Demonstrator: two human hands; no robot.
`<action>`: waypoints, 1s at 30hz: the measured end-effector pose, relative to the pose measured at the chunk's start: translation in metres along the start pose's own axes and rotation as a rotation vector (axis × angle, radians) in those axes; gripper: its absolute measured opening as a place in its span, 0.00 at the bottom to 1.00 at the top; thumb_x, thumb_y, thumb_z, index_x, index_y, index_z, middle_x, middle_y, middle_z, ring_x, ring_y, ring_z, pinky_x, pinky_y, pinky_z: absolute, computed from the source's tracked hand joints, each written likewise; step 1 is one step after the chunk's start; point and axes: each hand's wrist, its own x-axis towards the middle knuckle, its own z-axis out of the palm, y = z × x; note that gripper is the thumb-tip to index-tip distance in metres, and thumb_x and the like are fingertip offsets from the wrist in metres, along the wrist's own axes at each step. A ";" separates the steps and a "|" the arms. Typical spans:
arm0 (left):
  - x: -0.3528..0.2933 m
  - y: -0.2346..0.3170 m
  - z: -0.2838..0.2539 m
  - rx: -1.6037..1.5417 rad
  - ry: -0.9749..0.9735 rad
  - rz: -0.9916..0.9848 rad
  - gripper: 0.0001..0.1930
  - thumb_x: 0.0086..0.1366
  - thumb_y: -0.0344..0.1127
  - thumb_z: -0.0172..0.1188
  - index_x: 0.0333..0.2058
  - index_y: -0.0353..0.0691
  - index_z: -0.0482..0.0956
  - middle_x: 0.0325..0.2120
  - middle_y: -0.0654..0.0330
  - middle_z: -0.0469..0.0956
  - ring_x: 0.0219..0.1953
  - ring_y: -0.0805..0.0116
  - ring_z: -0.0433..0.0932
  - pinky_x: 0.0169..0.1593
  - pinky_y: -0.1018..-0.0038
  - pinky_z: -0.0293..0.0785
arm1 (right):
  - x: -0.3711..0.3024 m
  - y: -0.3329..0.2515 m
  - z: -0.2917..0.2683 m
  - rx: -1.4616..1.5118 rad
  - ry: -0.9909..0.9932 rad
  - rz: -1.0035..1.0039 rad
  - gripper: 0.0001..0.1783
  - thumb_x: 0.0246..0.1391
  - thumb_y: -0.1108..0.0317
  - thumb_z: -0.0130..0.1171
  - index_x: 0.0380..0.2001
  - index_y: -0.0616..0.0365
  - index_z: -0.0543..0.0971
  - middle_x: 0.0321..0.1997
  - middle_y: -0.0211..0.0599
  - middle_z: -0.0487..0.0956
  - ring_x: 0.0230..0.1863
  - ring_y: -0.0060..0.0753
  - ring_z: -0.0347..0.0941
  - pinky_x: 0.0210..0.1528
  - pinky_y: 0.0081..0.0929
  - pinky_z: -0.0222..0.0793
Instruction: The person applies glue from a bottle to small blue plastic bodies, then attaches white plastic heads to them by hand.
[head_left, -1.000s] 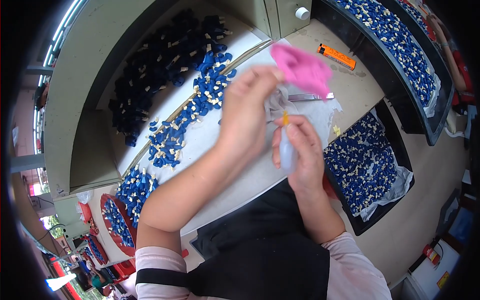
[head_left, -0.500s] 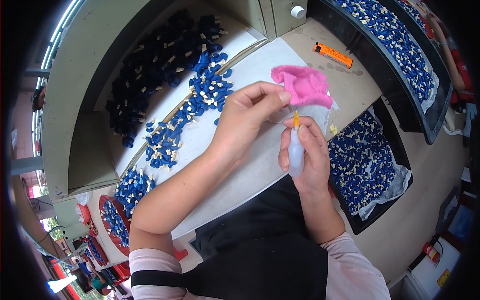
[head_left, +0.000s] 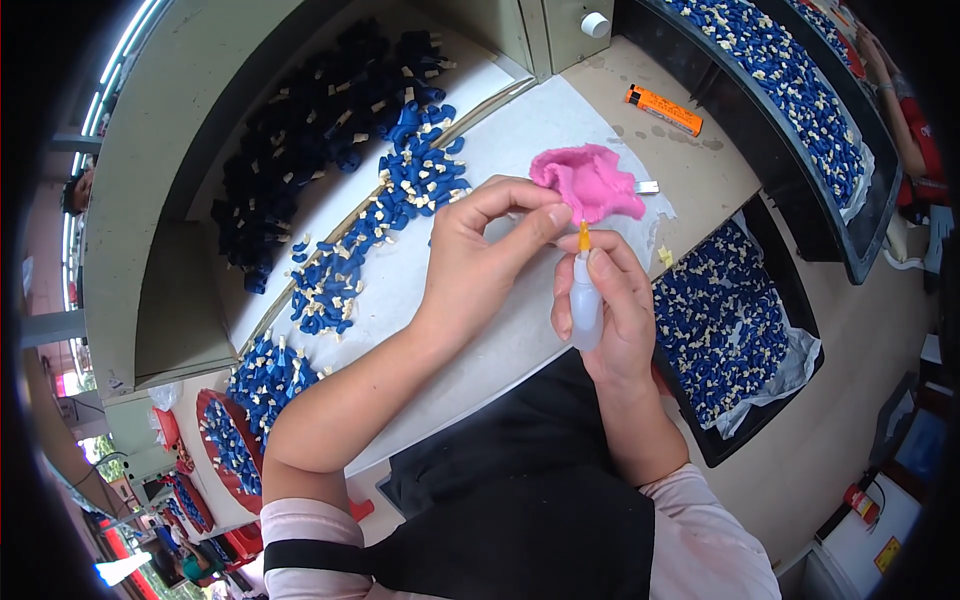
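Note:
My left hand [head_left: 490, 240] is closed in a pinch, thumb against index finger, at the near left edge of a fluffy pink cloth [head_left: 592, 180]. Whether anything small is also between those fingertips is hidden. My right hand [head_left: 620, 305] grips a translucent white squeeze bottle [head_left: 587, 310], held upright between thumb and fingers. Its narrow yellow nozzle [head_left: 585, 237] points away from me, just short of the pink cloth and close to my left thumb. A small metal piece [head_left: 648, 187] sticks out at the cloth's right side.
Small blue-and-cream parts [head_left: 415, 180] lie heaped left of my hands, running into a shadowed hood [head_left: 140, 230]. Black trays [head_left: 815, 325] of similar parts stand to the right. An orange tube-shaped container [head_left: 664, 110] lies beyond the cloth. Another person's arm [head_left: 885, 90] shows far right.
The pink cloth has shifted left and toward me, uncovering more of the metal piece. Both hands have moved slightly left, and the bottle's nozzle stands nearer the cloth.

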 end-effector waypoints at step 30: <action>0.106 -0.021 0.007 0.237 0.029 0.179 0.10 0.52 0.35 0.57 0.28 0.34 0.77 0.24 0.63 0.75 0.27 0.77 0.71 0.34 0.81 0.65 | -0.003 0.014 -0.017 -0.274 -0.030 -0.340 0.10 0.50 0.70 0.47 0.34 0.66 0.70 0.28 0.38 0.72 0.26 0.25 0.68 0.33 0.20 0.63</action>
